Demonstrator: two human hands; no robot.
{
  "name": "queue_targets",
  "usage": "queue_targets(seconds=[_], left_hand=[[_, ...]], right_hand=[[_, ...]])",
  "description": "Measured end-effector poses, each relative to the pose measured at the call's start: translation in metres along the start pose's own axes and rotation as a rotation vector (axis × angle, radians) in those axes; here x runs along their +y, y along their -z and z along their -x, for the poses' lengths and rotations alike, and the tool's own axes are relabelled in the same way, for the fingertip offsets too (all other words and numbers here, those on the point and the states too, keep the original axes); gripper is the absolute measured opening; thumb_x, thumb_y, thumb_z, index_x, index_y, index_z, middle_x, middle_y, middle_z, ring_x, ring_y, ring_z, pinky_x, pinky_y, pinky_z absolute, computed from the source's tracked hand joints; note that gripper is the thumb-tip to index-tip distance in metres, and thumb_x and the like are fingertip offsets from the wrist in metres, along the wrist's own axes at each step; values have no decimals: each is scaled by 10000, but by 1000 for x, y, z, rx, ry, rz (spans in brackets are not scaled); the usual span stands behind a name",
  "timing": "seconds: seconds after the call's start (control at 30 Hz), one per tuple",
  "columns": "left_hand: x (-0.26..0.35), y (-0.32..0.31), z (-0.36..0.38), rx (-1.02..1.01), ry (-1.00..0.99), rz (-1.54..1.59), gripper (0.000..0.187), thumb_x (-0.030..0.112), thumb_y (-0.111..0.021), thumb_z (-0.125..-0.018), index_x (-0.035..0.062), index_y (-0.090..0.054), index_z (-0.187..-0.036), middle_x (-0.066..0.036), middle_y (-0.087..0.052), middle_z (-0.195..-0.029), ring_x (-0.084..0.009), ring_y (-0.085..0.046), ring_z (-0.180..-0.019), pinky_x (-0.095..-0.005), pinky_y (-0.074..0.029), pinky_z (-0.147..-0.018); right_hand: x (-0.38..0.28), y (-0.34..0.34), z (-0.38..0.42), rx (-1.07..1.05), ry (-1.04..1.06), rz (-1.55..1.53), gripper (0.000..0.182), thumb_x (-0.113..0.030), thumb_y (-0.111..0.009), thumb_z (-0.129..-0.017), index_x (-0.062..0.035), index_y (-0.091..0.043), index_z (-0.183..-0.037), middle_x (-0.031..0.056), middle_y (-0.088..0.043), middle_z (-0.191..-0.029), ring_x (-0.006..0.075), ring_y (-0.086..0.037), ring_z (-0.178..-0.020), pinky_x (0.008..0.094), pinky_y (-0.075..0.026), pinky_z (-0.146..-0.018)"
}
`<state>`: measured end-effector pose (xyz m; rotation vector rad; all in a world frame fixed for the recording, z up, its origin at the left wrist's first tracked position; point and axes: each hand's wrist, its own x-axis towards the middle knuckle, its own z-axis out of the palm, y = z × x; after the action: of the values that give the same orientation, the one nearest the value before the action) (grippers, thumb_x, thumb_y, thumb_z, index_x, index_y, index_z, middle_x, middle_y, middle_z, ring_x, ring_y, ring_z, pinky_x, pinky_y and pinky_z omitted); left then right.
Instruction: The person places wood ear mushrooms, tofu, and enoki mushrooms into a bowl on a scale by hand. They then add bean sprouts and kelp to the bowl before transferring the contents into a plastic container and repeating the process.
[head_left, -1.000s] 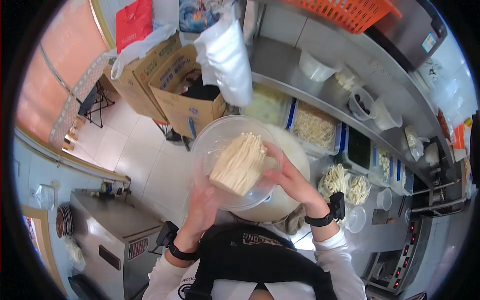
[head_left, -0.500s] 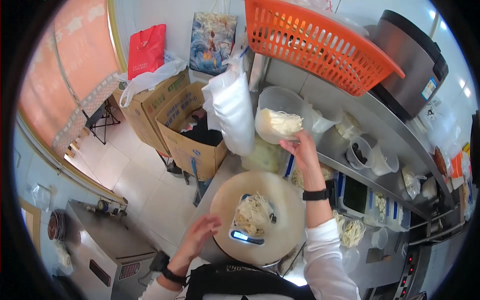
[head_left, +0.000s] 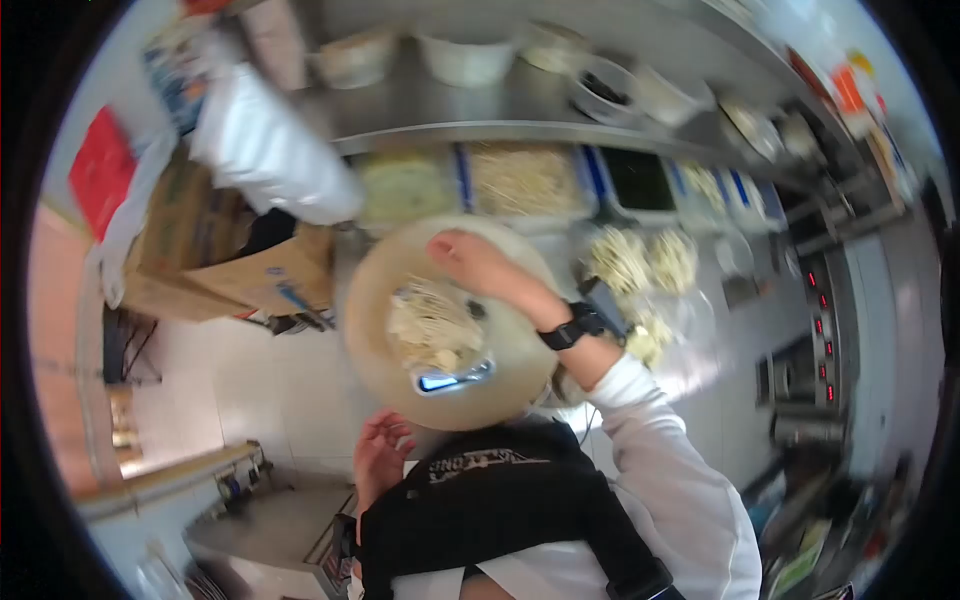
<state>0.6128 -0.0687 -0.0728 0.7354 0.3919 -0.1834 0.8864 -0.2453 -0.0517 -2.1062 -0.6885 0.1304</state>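
Note:
A pile of pale, thin strands [head_left: 432, 322], like enoki mushrooms or noodles, lies on a small digital scale [head_left: 455, 377] with a lit display. The scale rests on a round, pale board [head_left: 372, 350]. My right hand [head_left: 475, 265] is over the board's far side, just beyond the pile. Its fingers are bent downward and blurred, so whether they hold anything is hidden. My left hand [head_left: 382, 450] is low at the board's near left edge, its fingers loosely curled and apart, with nothing in them.
Trays of shredded food [head_left: 525, 180] and dark green food [head_left: 638, 180] line the back of the counter. Pale stringy bundles [head_left: 620, 260] sit to the right. Above runs a steel shelf [head_left: 400, 118] with tubs [head_left: 467, 60]. A white plastic bag [head_left: 265, 140] and cardboard boxes [head_left: 270, 270] stand left.
My right hand has come down from the pale bundle at the shelf tub to over the board. My left hand has drawn back toward my body. The view has turned right and downward.

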Motion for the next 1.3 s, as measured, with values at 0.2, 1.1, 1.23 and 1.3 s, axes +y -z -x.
queue_targets(seconds=[0.2, 1.1, 1.23, 1.3], left_hand=[[14, -9, -8, 24, 57, -185, 401, 227, -543, -829, 60, -453, -1182, -45, -515, -1093, -148, -516, -946, -283, -428, -808], [-243, -211, -20, -431, 395, -509, 600, 124, -544, -818, -27, -248, -1317, -106, -383, -1280, -199, -362, -1196, -312, -274, -1009], [-327, -248, -37, -466, 470, -637, 653, 58, -522, -761, -10, -214, -1333, -105, -375, -1279, -187, -369, -1180, -307, -296, -993], [-354, -271, -40, -355, 482, -516, 677, 46, -518, -739, -10, -206, -1337, -101, -382, -1266, -186, -383, -1159, -304, -306, -983]], right_hand=[[1, -13, 57, 171, -157, -25, 144, -149, -554, -782, -8, -542, -811, 178, -605, -768, 350, -576, -775, 428, -451, -671], [63, 246, 362, -105, -544, -316, 113, -130, -489, -891, -28, -498, -938, 23, -531, -631, 78, -529, -481, 216, -401, -444], [159, 308, 406, 22, -673, -474, 157, -134, -533, -858, -6, -548, -948, 70, -565, -724, 114, -500, -566, 271, -434, -534], [240, 310, 420, 413, -528, -10, 249, -195, -591, -824, -1, -544, -973, 90, -576, -727, 142, -528, -578, 290, -448, -539]])
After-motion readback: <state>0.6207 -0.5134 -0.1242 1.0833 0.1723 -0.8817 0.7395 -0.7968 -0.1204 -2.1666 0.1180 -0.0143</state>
